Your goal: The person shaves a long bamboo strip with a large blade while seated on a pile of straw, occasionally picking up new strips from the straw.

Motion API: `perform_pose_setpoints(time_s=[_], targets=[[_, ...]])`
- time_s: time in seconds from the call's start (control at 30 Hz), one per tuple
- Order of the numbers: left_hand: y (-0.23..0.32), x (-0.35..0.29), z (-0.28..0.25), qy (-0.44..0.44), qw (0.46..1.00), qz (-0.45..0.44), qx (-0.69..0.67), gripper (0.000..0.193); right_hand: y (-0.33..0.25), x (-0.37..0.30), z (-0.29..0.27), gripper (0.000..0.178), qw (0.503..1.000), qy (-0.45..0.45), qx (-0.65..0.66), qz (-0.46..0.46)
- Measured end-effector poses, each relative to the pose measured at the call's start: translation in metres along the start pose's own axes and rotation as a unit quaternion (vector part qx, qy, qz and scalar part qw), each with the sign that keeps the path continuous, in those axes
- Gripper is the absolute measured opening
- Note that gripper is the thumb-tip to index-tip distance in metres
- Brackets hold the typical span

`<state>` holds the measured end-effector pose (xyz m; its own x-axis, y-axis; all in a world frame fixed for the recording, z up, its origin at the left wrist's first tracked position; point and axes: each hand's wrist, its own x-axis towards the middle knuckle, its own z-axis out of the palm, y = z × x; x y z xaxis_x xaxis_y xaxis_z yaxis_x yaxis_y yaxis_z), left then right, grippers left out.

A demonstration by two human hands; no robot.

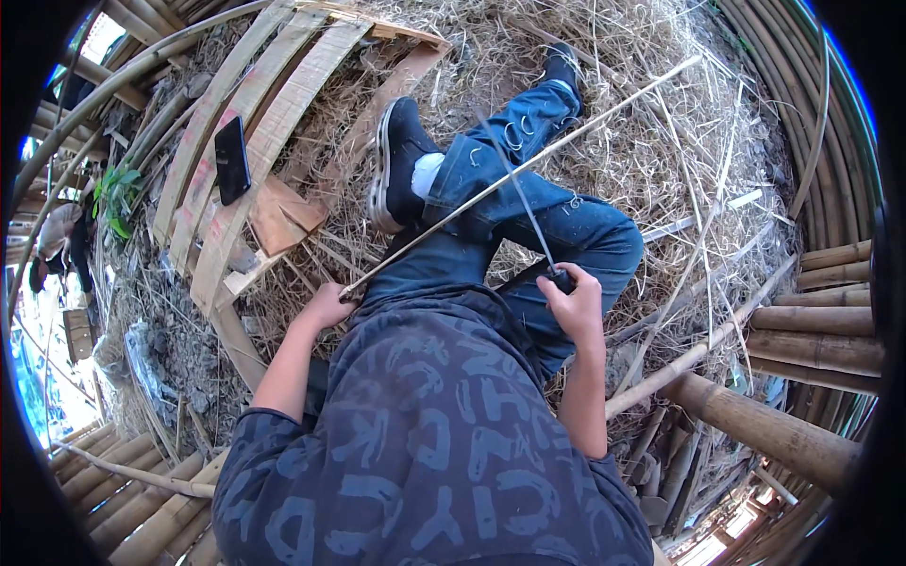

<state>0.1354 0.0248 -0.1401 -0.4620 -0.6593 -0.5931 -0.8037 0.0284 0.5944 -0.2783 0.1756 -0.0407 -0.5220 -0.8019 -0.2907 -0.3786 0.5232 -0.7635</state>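
My left hand is closed around the lower end of a long pale bamboo strip. The strip slants across my jeans up to the far right. In my right hand, beside my bent knee, is the dark handle of a knife with a long, narrow grey blade. The blade points away from me and crosses the strip over my legs. Whether blade and strip touch there, I cannot tell.
Wooden slats lie at the left with a dark phone on them. A broken wood piece sits beside it. Straw shavings cover the ground. Thick bamboo poles stand close at the right.
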Motion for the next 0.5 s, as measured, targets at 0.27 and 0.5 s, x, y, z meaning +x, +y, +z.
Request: perform_pose_setpoints(time_s=[0.27,0.5], targets=[[0.086,-0.051,-0.064,-0.159,0.984,-0.075,-0.008,0.037,-0.016,-0.007,0.013,0.025,0.914,-0.122,0.355,0.151],[0.143,-0.066,-0.092,-0.118,0.983,-0.066,0.125,0.037,-0.028,-0.012,0.026,0.02,0.841,-0.236,0.447,0.193]])
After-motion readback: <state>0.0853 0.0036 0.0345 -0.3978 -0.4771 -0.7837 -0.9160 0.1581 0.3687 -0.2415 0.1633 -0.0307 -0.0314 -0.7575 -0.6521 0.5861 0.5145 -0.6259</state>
